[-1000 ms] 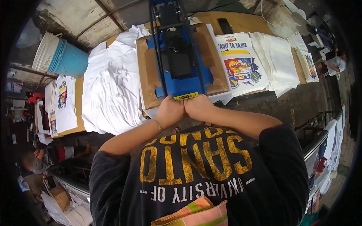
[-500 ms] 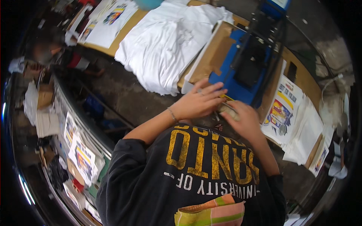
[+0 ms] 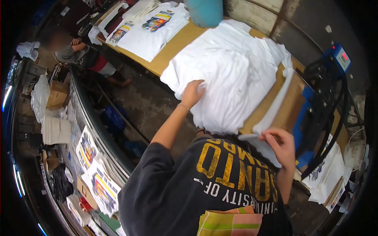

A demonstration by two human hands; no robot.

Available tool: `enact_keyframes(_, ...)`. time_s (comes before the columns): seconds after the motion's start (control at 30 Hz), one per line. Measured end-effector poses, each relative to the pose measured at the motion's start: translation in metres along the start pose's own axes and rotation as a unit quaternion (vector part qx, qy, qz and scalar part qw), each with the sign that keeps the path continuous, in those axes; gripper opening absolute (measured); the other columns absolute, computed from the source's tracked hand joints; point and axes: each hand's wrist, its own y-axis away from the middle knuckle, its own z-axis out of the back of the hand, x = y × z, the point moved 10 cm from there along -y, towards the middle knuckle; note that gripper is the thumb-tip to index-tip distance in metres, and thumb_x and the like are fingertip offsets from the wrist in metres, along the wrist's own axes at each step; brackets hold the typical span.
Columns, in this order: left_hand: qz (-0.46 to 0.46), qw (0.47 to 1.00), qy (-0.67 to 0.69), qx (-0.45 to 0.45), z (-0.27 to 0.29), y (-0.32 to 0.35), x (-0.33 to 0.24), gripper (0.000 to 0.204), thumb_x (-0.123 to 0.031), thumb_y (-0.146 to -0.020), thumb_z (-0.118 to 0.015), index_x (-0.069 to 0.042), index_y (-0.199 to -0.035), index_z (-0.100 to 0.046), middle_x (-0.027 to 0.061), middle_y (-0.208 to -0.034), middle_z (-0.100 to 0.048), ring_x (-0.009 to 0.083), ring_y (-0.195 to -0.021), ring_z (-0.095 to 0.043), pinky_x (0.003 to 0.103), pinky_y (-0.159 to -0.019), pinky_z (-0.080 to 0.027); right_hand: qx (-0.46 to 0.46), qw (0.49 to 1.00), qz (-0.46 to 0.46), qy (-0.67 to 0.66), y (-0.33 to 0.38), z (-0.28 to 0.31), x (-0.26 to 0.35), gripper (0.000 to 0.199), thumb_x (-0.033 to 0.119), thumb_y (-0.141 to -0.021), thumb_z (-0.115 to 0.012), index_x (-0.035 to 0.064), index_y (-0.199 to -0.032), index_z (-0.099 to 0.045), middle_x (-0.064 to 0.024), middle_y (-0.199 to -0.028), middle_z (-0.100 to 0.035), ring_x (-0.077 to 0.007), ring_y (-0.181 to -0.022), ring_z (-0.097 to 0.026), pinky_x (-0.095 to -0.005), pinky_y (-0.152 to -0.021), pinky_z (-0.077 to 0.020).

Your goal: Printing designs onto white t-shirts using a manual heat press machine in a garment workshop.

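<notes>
A heap of white T-shirts (image 3: 224, 70) covers the middle of the table. My left hand (image 3: 193, 93) lies at the near left edge of this heap, thumb and fingers apart, with the fingertips on the fabric. At the front edge of the heat press, my right hand (image 3: 281, 146) has its fingers curled in on the edge of a white shirt (image 3: 262, 147) that hangs over the front. The blue and black heat press (image 3: 321, 106) stands to the right of the heap, a brown sheet (image 3: 289, 104) lying over its lower plate.
Printed white shirts (image 3: 167, 23) lie at the table's far left, beside a turquoise container (image 3: 204, 13). More printed shirts (image 3: 325, 173) are stacked right of the press. A side table holds printed sheets (image 3: 100, 185). Another person (image 3: 78, 55) sits at the far left.
Both hands were together at the press front; they have parted. The left moved to the shirt heap, the right to the shirt edge. My view has shifted left, and the brown sheet is more exposed.
</notes>
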Motion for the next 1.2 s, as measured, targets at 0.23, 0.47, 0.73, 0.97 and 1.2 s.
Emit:
enact_keyframes(0.23, -0.091, 0.990, -0.042, 0.095, -0.068, -0.108, 0.036, 0.043, -0.023, -0.068, -0.070, -0.017, -0.110, -0.060, 0.0136, -0.112, -0.057, 0.0309, -0.101, -0.054, 0.041, -0.084, -0.044, -0.061, 0.995, -0.079, 0.000, -0.153, -0.077, -0.135, 0.021, 0.014, -0.089, -0.061, -0.0042, -0.099, -0.062, -0.0086, -0.087, -0.065, -0.0128, -0.080, -0.061, -0.0246, -0.073, -0.0484)
enact_keyframes(0.47, 0.229, 0.708, 0.661, 0.100, -0.066, -0.140, 0.116, 0.039, -0.036, -0.091, -0.051, -0.007, -0.117, -0.052, 0.0104, -0.120, -0.053, 0.0212, -0.092, -0.059, 0.037, -0.070, -0.049, -0.304, 0.943, -0.071, 0.114, -0.181, -0.008, -0.221, 0.028, 0.024, -0.082, -0.070, 0.0007, -0.095, -0.060, -0.0032, -0.079, -0.060, -0.0097, -0.066, -0.056, -0.0234, -0.054, -0.0464)
enact_keyframes(0.73, 0.320, 0.854, 0.321, 0.256, -0.084, -0.077, 0.158, 0.048, -0.033, -0.085, -0.064, -0.005, -0.121, -0.051, 0.0053, -0.092, -0.063, 0.0149, -0.074, -0.059, 0.027, -0.064, -0.048, -0.342, 0.914, -0.062, 0.207, -0.202, -0.001, -0.231, 0.024, 0.023, -0.085, -0.066, -0.0004, -0.086, -0.059, -0.0029, -0.074, -0.058, -0.0118, -0.064, -0.051, -0.0261, -0.064, -0.0440)
enact_keyframes(0.97, 0.114, 0.939, 0.302, 0.120, -0.027, -0.095, 0.140, 0.022, -0.022, -0.087, -0.061, -0.003, -0.098, -0.062, 0.0106, -0.091, -0.067, 0.0229, -0.083, -0.064, 0.035, -0.074, -0.049, -0.372, 0.904, -0.073, -0.197, -0.152, 0.013, -0.217, 0.040, 0.030, -0.096, -0.046, 0.0013, -0.124, -0.049, -0.0114, -0.119, -0.056, -0.0215, -0.111, -0.052, -0.0326, -0.100, -0.0365)
enact_keyframes(1.2, 0.404, 0.320, 0.808, 0.286, -0.024, 0.014, 0.090, 0.038, -0.025, -0.098, -0.044, 0.001, -0.124, -0.050, 0.0116, -0.122, -0.058, 0.0196, -0.111, -0.057, 0.033, -0.098, -0.045, -0.135, 0.759, -0.207, -0.602, -0.110, -0.139, -0.230, 0.061, 0.043, -0.094, -0.046, -0.0012, -0.136, -0.038, -0.0150, -0.134, -0.048, -0.0306, -0.122, -0.047, -0.0418, -0.104, -0.0364)
